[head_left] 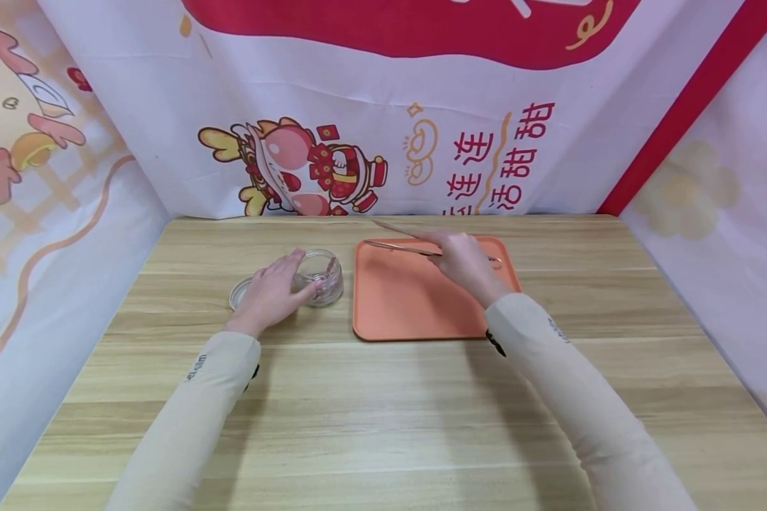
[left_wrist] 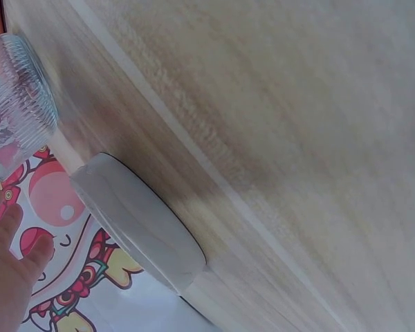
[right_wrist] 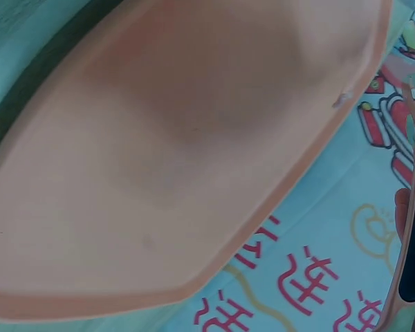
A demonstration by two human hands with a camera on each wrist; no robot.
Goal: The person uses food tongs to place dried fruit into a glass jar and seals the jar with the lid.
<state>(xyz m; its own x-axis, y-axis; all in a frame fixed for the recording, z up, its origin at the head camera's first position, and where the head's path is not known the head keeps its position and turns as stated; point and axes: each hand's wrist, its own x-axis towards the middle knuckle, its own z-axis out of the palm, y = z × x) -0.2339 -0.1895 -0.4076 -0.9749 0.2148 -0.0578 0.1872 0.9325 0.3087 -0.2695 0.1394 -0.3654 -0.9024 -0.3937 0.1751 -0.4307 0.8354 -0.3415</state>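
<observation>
A: Where do the metal tongs (head_left: 403,248) point?
B: Long axis slanting, tips toward nine-to-ten o'clock, above the orange tray (head_left: 422,305) near its eleven-o'clock edge; right hand (head_left: 461,259) gripping them, left hand (head_left: 270,292) clasping the glass jar (head_left: 333,284).

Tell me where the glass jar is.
In the head view, the glass jar stands on the table just left of the orange tray, held by the left hand.

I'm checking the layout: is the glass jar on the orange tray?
No, the glass jar stands on the wooden table, apart from the orange tray.
</observation>
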